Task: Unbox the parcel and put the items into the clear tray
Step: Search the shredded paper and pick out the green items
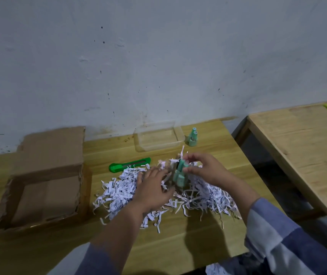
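Observation:
An opened cardboard box (39,187) lies on the wooden table at the left, its flap up against the wall. A heap of shredded white paper (119,193) covers the table's middle. Above the heap my right hand (202,171) pinches a pale green item (181,176) backed by a piece of brown card. My left hand (154,187) lies on the shreds beside that item, fingers stretched towards it. The clear tray (158,138) stands at the back near the wall; nothing shows inside it.
A green utility knife (129,165) lies behind the paper heap. Two small green bottles (192,138) stand right of the tray. A second wooden table (301,147) sits to the right across a gap.

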The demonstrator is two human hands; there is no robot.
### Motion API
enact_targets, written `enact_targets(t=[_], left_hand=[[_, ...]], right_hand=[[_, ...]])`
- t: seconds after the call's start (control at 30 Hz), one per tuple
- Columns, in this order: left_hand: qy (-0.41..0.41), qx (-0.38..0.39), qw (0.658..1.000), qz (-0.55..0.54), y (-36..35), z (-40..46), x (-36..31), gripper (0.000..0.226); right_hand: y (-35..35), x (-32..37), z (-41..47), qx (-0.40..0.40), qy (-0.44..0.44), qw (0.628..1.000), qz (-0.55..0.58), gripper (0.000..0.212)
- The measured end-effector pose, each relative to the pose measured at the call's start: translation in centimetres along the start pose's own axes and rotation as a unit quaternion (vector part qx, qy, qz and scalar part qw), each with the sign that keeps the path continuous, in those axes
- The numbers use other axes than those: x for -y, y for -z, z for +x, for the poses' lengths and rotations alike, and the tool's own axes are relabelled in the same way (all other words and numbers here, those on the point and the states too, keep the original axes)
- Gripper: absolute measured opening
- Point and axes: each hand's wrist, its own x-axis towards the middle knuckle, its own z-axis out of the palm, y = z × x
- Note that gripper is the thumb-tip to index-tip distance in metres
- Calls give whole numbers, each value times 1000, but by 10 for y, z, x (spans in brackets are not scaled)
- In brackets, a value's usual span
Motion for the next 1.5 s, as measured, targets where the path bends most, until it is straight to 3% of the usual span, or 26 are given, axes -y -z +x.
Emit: enact_targets(t=[0.07,0.17,0.3,0.37,0.47,0.6,0.67,0.73,0.8,1.0,1.07,1.17,1.23,1.37,1.5], left_hand=[[8,-37,998,-50,9,-2,-11,67],[28,-22,997,-63,20,-5,-22,71],[46,-27,978,-201,19,-6,-16,68],[52,-35,978,-200,21,-9,-17,68],[61,-59,984,-155,25,-12,-15,67],[68,-60,988,-126,27,-15,-11,57],[55,-57,992,-96,26,-15,-12,58],[50,-50,994,-88,25,-15,-11,64],[52,-42,993,-93,24,-15,-10,67],[69,-69,985,-140,28,-20,-2,61],[78,-83,979,-171,29,-19,2,62],[75,-93,973,-197,30,-17,2,63],[67,-96,971,-210,30,-15,-2,60],[47,-91,968,-231,27,-14,-8,57],[32,-82,967,-241,25,-15,-8,53]], right_hand=[[-1,1,0,6,7,997,80,25],[-6,4,1,-2,5,990,139,26],[-15,5,2,-13,-32,969,244,27],[-22,7,2,-15,-51,963,263,25],[-32,9,5,-28,-73,970,228,30],[-38,18,13,-74,4,997,17,71],[-42,21,18,-78,41,993,-84,58],[-42,25,24,-112,60,982,-142,27],[-38,29,30,-146,53,982,-108,14],[-5,24,34,-205,-4,978,26,11],[-3,15,32,-191,-33,981,18,8],[-8,9,25,-108,-40,988,-107,14],[-13,13,21,-113,-23,985,-126,21],[-24,21,19,-76,-28,996,37,33],[-25,22,15,-36,-38,995,86,34]])
